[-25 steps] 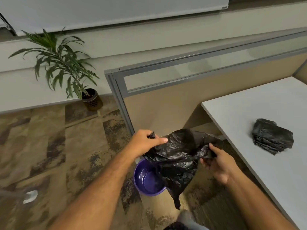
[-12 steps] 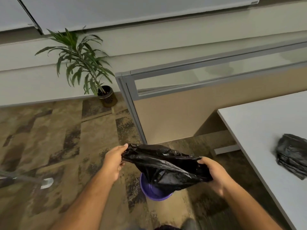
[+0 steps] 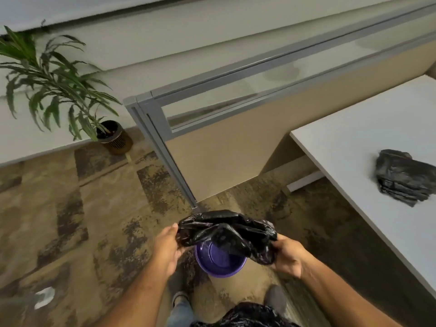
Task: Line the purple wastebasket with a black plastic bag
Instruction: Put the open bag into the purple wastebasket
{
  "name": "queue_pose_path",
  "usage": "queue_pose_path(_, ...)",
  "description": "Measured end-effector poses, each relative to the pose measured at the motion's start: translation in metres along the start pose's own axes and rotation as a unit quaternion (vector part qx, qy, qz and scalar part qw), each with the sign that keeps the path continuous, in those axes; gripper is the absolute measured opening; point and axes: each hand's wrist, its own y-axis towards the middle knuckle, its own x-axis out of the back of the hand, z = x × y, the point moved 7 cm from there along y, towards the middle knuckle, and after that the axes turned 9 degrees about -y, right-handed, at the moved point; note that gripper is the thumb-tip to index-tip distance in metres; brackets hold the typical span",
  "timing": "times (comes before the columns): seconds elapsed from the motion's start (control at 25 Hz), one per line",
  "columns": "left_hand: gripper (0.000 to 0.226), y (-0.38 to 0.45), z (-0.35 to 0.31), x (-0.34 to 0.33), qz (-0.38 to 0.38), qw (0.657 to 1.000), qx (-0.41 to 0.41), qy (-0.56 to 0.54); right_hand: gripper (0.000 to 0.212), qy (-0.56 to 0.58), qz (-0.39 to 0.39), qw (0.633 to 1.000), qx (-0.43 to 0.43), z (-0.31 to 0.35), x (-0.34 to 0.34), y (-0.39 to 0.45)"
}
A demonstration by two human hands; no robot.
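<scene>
Open carpet [image 3: 70, 220] spreads to the left, while the partition [image 3: 224, 161] ends just behind and the desk [image 3: 354, 161] edge runs along the right. The purple bin [image 3: 220, 261] stands on the carpet between them. Left hand [image 3: 168, 246] and right hand [image 3: 287, 257] each clamp an edge of the black bag [image 3: 226, 232], stretched above the bin's rim.

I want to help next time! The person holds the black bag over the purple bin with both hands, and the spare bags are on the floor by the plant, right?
Nearly. The spare bags lie on the white desk, not by the plant; the head view shows it. Both the left hand and the right hand do hold the black bag over the purple bin.
</scene>
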Motion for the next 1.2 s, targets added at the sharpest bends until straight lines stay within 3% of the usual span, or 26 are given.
queue_pose_path(0.08,0.014,0.027,0.0,-0.003,0.023,0.997,0.05,-0.051,0.042,0.088,-0.054,0.995,-0.001,-0.018,-0.014,0.011)
queue_pose_path(0.2,0.011,0.065,-0.011,-0.004,0.067,0.988,0.128,-0.046,0.028,0.151,-0.164,0.975,0.017,-0.039,-0.032,0.021)
queue_pose_path(0.36,0.017,0.106,-0.035,0.008,0.088,0.979,0.175,0.063,0.011,0.139,-0.214,0.965,0.056,-0.052,-0.058,0.024)
queue_pose_path(0.44,0.015,0.12,-0.046,0.006,0.113,0.972,0.16,0.129,0.01,0.118,-0.258,0.953,0.108,-0.05,-0.057,0.017)
queue_pose_path(0.56,0.012,0.136,-0.063,-0.004,0.129,0.974,0.115,0.146,0.025,0.006,-0.328,0.919,0.218,-0.043,-0.05,-0.003)
queue_pose_path(0.72,0.021,0.13,-0.048,-0.01,0.121,0.962,0.233,0.077,0.033,-0.189,-0.334,0.875,0.294,-0.043,-0.043,-0.024)
queue_pose_path(0.84,0.031,0.128,-0.031,-0.025,0.12,0.96,0.242,0.072,0.041,-0.326,-0.309,0.844,0.295,-0.052,-0.038,-0.017)
queue_pose_path(1.0,0.043,0.142,-0.001,-0.05,0.217,0.929,0.292,0.072,0.026,-0.46,-0.286,0.8,0.258,-0.061,-0.038,0.024)
queue_pose_path(1.12,0.044,0.176,0.031,-0.053,0.239,0.909,0.311,0.14,0.054,-0.482,-0.294,0.791,0.237,-0.067,-0.028,0.078)
queue_pose_path(1.2,0.039,0.206,0.05,-0.056,0.219,0.916,0.276,0.19,0.068,-0.499,-0.307,0.779,0.22,-0.072,-0.017,0.119)
